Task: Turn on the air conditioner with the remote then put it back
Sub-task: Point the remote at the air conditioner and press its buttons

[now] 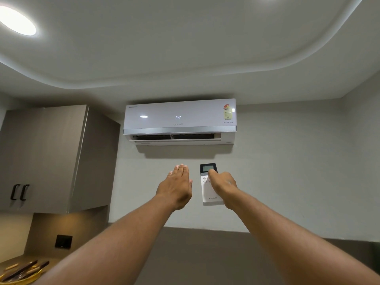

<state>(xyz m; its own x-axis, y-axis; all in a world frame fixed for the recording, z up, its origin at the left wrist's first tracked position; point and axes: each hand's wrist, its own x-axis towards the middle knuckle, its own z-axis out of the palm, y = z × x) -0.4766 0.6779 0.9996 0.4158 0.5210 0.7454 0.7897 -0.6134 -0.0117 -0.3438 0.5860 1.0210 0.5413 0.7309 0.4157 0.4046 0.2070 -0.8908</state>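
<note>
A white wall-mounted air conditioner [180, 120] hangs high on the wall ahead. Its front shows "24" lit and its lower flap stands open. Below it, my right hand [223, 187] holds a white remote [208, 190] with a dark screen at the top, pointed up at the unit, thumb resting on the buttons under the screen. My left hand [177, 187] is raised beside the remote, to its left, flat with fingers together and holding nothing.
A brown wall cabinet [51, 157] with two black handles hangs at the left. Under it is a counter with a yellow bowl [20, 274] of utensils and a dark wall socket [63, 241]. A round ceiling light [16, 20] glows at top left.
</note>
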